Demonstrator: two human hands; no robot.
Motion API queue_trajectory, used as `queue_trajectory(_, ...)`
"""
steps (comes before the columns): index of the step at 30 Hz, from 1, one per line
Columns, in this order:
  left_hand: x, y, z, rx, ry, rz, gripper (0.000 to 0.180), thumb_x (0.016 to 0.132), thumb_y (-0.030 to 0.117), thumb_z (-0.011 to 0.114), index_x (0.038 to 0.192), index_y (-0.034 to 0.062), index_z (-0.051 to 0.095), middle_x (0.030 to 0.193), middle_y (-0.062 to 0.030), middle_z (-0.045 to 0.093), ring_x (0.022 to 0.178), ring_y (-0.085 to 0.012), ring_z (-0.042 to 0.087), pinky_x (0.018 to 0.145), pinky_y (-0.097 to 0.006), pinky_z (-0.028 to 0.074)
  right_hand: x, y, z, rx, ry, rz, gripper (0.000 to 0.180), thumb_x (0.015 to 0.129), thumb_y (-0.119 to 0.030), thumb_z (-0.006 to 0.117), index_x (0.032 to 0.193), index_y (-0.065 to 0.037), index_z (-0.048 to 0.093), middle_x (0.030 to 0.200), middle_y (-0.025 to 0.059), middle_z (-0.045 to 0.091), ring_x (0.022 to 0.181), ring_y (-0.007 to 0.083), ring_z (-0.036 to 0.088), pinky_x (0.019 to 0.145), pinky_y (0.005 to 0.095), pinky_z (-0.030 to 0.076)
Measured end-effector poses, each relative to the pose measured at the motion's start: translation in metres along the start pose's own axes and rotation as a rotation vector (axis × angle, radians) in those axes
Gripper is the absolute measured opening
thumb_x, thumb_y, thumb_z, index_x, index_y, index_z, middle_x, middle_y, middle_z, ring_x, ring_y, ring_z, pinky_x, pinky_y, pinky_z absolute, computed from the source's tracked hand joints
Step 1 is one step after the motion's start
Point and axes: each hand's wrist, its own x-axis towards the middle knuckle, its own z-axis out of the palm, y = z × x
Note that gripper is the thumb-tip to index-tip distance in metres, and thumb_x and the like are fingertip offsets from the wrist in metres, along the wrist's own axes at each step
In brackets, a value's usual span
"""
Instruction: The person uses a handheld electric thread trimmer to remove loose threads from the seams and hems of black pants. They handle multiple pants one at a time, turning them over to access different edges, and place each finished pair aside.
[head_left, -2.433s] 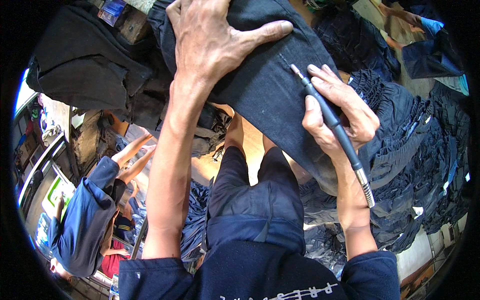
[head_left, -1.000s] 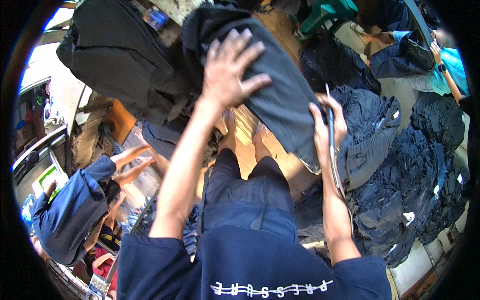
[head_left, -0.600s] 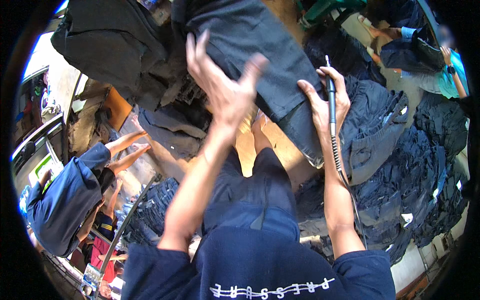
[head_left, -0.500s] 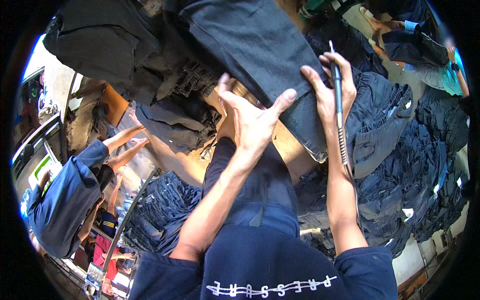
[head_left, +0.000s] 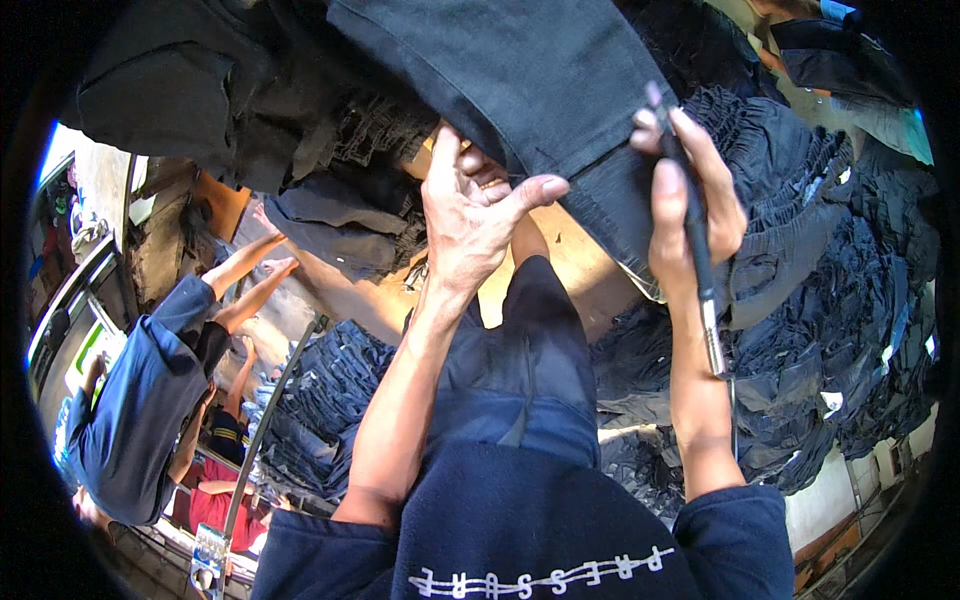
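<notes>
A dark garment leg [head_left: 540,90], seemingly trousers, stretches from the top towards the middle, its hem end [head_left: 615,215] pointing at me. My left hand [head_left: 465,215] is at its lower left edge, thumb stretched out beside the cloth. The fingers of that hand are half curled near the edge, partly hidden, and I see no grip on the cloth. In my right hand [head_left: 700,205], just right of the hem, is a pen-shaped tool [head_left: 690,225] with a black grip, metal sleeve and cord. Its tip points up and away, blurred, over the garment's right edge.
Dark garments are heaped on the right [head_left: 800,330], at the upper left [head_left: 200,100] and beside my left arm [head_left: 315,430]. A seated co-worker in a dark shirt [head_left: 140,400] is at the left. The tool's cord runs down along my right forearm.
My right hand has shifted right and turned, swinging the tool with it. The left hand has moved slightly left, its fingers curling in. The garment has shifted a little.
</notes>
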Motion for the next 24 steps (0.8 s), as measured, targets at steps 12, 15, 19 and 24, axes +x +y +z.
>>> queue_trajectory(12,0.000,-0.007,-0.007,0.018,-0.053,0.081,0.078,0.084,-0.004,0.094,0.148,-0.0008,0.051,0.125,-0.0147,0.075,0.112,-0.0219,0.077,0.096,-0.032,0.066,-0.028,0.013,-0.007,-0.014,-0.196,-0.265,0.025,0.083,-0.006,0.084,0.103,0.007,0.079,0.097,0.0214,0.082,0.103,0.0394,0.083,0.100,0.0546,0.065)
queue_trajectory(15,0.001,-0.011,-0.011,0.110,-0.080,0.118,0.079,0.083,-0.004,0.094,0.149,-0.0011,0.050,0.125,-0.0147,0.075,0.112,-0.0225,0.077,0.097,-0.033,0.066,-0.028,0.013,-0.006,-0.011,-0.219,-0.275,0.025,0.082,-0.005,0.082,0.104,0.008,0.079,0.096,0.0205,0.081,0.103,0.0396,0.083,0.100,0.0545,0.065)
queue_trajectory(19,0.000,-0.014,-0.012,0.047,-0.078,0.115,0.078,0.084,-0.005,0.094,0.148,-0.0014,0.049,0.124,-0.0147,0.074,0.114,-0.0226,0.076,0.099,-0.033,0.066,-0.027,0.013,-0.008,-0.003,-0.272,-0.300,0.025,0.080,-0.003,0.081,0.103,0.008,0.080,0.095,0.0199,0.081,0.104,0.0398,0.083,0.100,0.0548,0.065)
queue_trajectory(24,0.000,-0.016,-0.009,0.020,-0.072,0.131,0.077,0.084,-0.004,0.093,0.147,-0.0017,0.049,0.121,-0.0140,0.074,0.114,-0.0224,0.076,0.098,-0.034,0.067,-0.026,0.011,-0.005,-0.011,-0.267,-0.306,0.024,0.079,-0.002,0.080,0.100,0.008,0.080,0.095,0.0200,0.080,0.104,0.0396,0.083,0.100,0.0548,0.065)
